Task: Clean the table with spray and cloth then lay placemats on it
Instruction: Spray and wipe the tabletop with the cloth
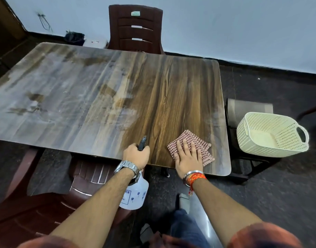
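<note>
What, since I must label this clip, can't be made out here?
Head view:
Bottle print: left arm covers part.
Its trigger: hidden in left hand grip.
Mats: basket hides part; count unclear.
Chair sticker: too small to read.

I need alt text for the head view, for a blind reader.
A person's right hand presses a checked cloth on a wooden table while the left hand grips a white spray bottle at its near edge. The table's left half looks smeared; a cream basket and grey placemats sit right of it.
</note>
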A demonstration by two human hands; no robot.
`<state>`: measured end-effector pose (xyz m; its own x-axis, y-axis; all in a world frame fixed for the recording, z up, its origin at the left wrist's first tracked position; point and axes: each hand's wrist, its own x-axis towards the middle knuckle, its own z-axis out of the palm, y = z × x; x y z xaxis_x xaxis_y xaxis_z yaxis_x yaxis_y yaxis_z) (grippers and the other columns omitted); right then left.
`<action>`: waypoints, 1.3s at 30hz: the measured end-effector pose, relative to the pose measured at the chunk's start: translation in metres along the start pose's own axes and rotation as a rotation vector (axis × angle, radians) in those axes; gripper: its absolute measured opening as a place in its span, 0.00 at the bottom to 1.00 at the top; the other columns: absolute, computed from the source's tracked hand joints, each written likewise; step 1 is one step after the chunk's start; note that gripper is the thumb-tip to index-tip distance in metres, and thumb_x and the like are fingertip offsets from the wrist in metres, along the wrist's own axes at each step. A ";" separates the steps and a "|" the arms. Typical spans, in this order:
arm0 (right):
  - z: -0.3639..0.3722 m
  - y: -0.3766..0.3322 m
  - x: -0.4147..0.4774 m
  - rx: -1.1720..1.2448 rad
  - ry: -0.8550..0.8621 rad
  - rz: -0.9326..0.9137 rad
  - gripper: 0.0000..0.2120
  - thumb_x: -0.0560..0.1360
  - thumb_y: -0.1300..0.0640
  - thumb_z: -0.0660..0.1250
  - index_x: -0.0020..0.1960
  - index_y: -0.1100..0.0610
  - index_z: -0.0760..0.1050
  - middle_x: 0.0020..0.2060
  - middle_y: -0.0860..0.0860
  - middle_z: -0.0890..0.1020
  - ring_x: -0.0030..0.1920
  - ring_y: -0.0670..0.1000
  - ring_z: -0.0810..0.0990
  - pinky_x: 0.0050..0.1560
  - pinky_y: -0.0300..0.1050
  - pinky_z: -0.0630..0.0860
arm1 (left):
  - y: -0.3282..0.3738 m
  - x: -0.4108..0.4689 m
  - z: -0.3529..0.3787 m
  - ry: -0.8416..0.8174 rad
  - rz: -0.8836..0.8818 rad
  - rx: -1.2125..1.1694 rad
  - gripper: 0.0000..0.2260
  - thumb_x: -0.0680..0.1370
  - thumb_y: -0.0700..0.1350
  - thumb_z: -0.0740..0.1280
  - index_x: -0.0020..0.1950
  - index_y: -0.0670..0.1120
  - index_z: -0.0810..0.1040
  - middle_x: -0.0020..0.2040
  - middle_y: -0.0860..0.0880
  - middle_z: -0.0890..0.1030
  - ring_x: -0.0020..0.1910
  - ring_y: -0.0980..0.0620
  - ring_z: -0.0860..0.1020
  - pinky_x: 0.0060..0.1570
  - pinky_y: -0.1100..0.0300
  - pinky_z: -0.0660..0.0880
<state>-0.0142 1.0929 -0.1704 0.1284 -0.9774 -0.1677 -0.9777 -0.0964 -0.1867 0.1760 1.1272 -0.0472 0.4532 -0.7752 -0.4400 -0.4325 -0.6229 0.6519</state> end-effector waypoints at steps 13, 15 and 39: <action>-0.021 0.031 0.110 0.021 0.022 -0.017 0.27 0.78 0.42 0.42 0.77 0.44 0.49 0.77 0.47 0.55 0.77 0.56 0.50 0.74 0.60 0.47 | 0.063 0.086 0.022 0.151 -0.152 0.017 0.10 0.73 0.48 0.64 0.36 0.43 0.76 0.36 0.42 0.80 0.38 0.40 0.77 0.36 0.57 0.70; -0.027 0.028 0.135 0.049 0.022 0.014 0.28 0.78 0.42 0.42 0.77 0.44 0.49 0.77 0.47 0.54 0.77 0.56 0.49 0.74 0.61 0.45 | 0.071 0.097 0.027 0.162 -0.198 0.029 0.11 0.73 0.48 0.64 0.35 0.43 0.76 0.35 0.42 0.80 0.36 0.42 0.76 0.34 0.58 0.68; -0.022 -0.158 0.314 -0.035 -0.138 -0.729 0.25 0.80 0.42 0.49 0.76 0.42 0.55 0.77 0.45 0.54 0.77 0.55 0.46 0.73 0.57 0.37 | 0.110 0.275 -0.041 0.367 -0.248 0.016 0.15 0.72 0.54 0.63 0.46 0.43 0.79 0.42 0.38 0.82 0.45 0.37 0.80 0.48 0.50 0.78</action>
<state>0.1767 0.7972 -0.1725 0.7645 -0.6306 -0.1339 -0.6406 -0.7201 -0.2665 0.2848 0.8496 -0.0712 0.7905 -0.5153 -0.3311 -0.2869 -0.7891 0.5432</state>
